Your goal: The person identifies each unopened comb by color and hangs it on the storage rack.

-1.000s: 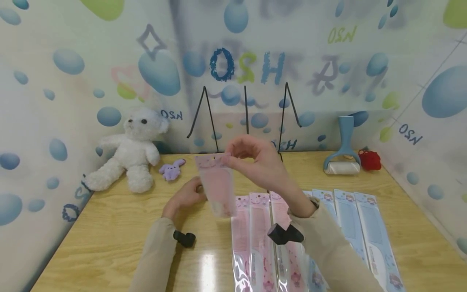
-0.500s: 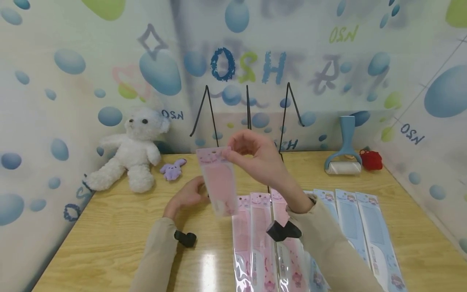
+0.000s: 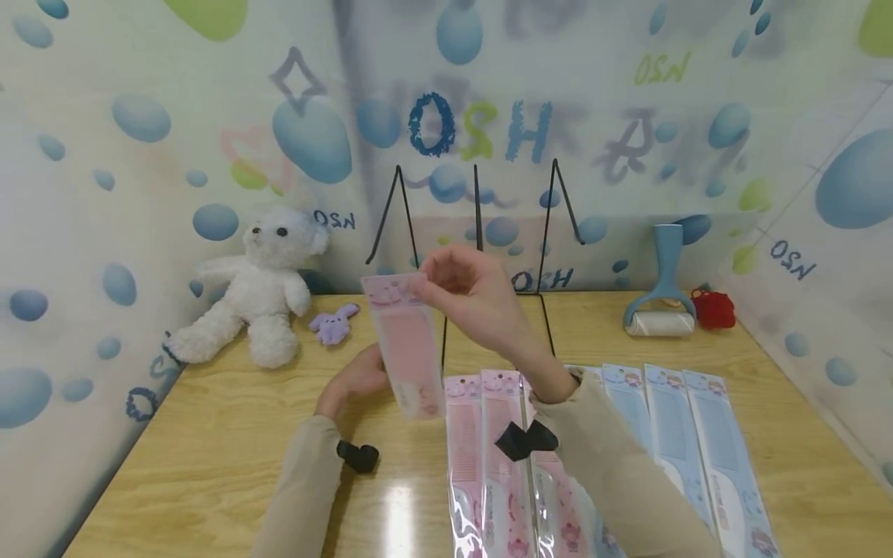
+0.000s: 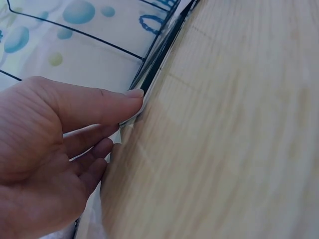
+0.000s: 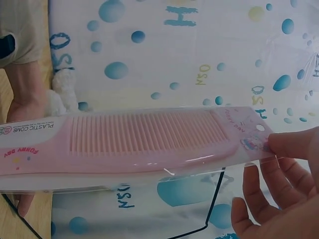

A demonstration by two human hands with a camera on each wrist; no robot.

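Note:
My right hand [image 3: 481, 302] pinches a pink plastic comb in a clear packet [image 3: 408, 356] by its printed top end. In the head view the packet hangs tilted above the table; in the right wrist view the comb's teeth [image 5: 149, 134] show through the film. Behind it stands a black wire rack [image 3: 477, 209] with upright prongs. Low on the rack's left side, my left hand [image 3: 359, 380] has its fingertips partly hidden by the packet. From the left wrist view, thumb and fingers [image 4: 114, 107] pinch a black bar at the tabletop, apparently the rack's base.
Several pink packaged combs [image 3: 502, 465] and blue packaged combs [image 3: 725, 457] lie in a row on the wooden table [image 3: 209, 465]. At the back are a white teddy bear [image 3: 261, 283], a small purple plush [image 3: 333, 325], a blue lint roller [image 3: 663, 310] and a red item [image 3: 713, 309].
My right hand has carried the packaged comb slightly left and upward, uncovering more of the rack's lower right wires. The left hand keeps its place.

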